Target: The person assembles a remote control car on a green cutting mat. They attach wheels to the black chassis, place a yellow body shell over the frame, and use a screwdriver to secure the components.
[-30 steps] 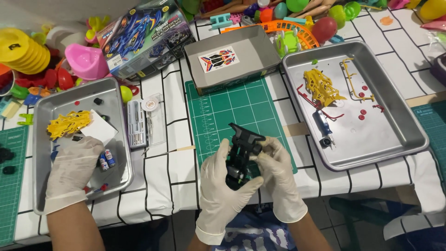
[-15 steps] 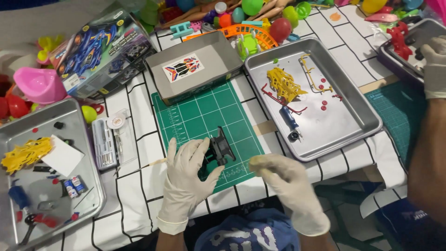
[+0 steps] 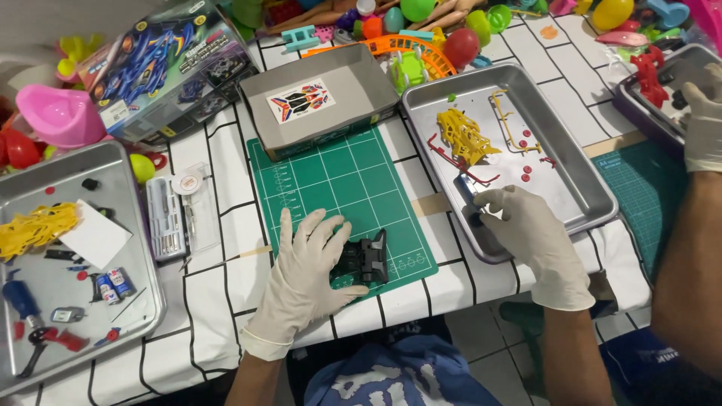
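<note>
Since a moment ago, right hand (image 3: 530,237) has reached into the metal tray (image 3: 587,188), fingertips pinching a small dark part; left hand (image 3: 308,267) lies flat, steadying the black chassis (image 3: 365,259) on the green mat (image 3: 338,180). Part-fetching step, likely; fitting needs careful alignment.

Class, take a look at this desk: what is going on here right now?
A person in white gloves is working on a small model kit. The left hand rests on a black chassis part lying on the green cutting mat. The right hand reaches into the metal tray among small loose pieces. Another person's gloved hand works at a separate tray on the far right.
</note>
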